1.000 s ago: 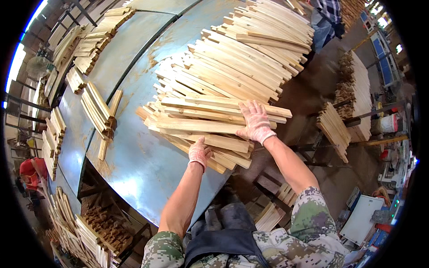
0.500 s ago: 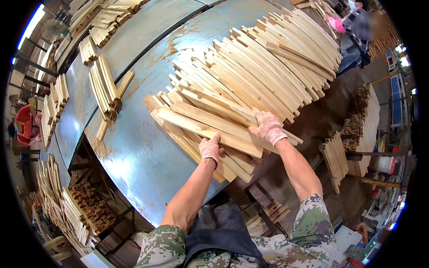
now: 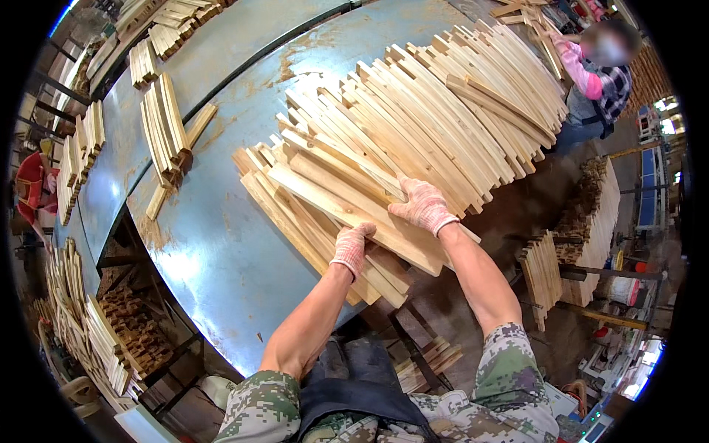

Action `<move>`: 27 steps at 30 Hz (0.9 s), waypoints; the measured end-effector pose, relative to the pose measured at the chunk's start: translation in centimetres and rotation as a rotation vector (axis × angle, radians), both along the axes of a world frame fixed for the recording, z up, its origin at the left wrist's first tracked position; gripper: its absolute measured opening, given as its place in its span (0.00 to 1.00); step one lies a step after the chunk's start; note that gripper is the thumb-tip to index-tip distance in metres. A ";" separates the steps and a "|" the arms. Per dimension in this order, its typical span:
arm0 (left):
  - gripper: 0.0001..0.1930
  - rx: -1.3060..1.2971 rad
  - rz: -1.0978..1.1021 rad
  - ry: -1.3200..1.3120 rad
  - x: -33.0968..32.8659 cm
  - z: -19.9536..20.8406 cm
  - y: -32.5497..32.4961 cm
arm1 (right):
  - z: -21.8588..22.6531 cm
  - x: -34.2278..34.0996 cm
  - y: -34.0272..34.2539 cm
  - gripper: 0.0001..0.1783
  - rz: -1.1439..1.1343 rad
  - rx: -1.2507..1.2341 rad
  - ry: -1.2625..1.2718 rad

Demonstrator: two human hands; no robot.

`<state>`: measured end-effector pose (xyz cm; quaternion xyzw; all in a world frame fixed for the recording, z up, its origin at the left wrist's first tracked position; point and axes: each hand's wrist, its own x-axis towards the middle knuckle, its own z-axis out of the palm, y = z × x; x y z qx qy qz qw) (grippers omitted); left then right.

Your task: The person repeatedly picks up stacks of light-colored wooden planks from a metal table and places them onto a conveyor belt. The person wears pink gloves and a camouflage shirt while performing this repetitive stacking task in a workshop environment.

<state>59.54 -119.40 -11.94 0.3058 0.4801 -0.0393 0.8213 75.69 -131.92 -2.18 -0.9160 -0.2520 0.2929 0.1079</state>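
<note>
A row of pale wooden strips (image 3: 436, 125) lies side by side across the blue-grey metal table. At its near left end several strips sit at looser angles. My left hand (image 3: 352, 251), in a pinkish knit glove, is closed on the edge of a wide wooden strip (image 3: 325, 196), thumb on top. My right hand (image 3: 423, 205), gloved alike, is closed over strips just to the right, its fingertips partly hidden. The near end of the wide strip sticks out between my hands past the table edge. Other strips (image 3: 388, 284) lie beneath and beside my left hand.
The metal table (image 3: 214, 251) curves around on my left, dusted with sawdust. Small bundles of strips (image 3: 164, 125) lie there. Stacked wood (image 3: 543, 277) stands low at the right. A co-worker (image 3: 602, 81) in pink sleeves handles strips at the far right.
The whole view has shifted a little. My hands have drawn slightly closer together, and the wide strip's near end has come lower between them. The co-worker stands more fully in view.
</note>
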 end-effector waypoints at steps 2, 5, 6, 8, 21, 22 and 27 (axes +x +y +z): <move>0.07 -0.051 0.009 -0.040 0.8 0.4 -0.2 | -1.3 0.9 -0.9 0.52 -0.008 0.074 -0.034; 0.08 -0.107 -0.025 -0.111 1.9 -1.0 0.2 | -1.6 1.6 -1.2 0.52 -0.029 0.098 -0.014; 0.09 -0.089 -0.031 -0.103 2.4 -0.9 0.0 | -1.6 1.9 -1.4 0.52 -0.036 0.085 -0.013; 0.08 -0.068 -0.045 -0.063 3.1 -0.5 0.0 | -1.4 2.5 -1.8 0.52 -0.039 0.085 0.015; 0.34 0.693 -1.061 0.168 6.5 5.1 1.7 | -2.2 3.4 -4.9 0.43 -0.322 0.366 0.097; 0.32 0.677 -1.059 0.186 6.6 3.5 1.3 | -2.4 3.6 -5.1 0.45 -0.308 0.420 0.174; 0.18 0.315 -0.745 -0.038 5.7 2.6 -0.5 | -0.2 1.6 -3.9 0.53 -0.125 0.250 0.117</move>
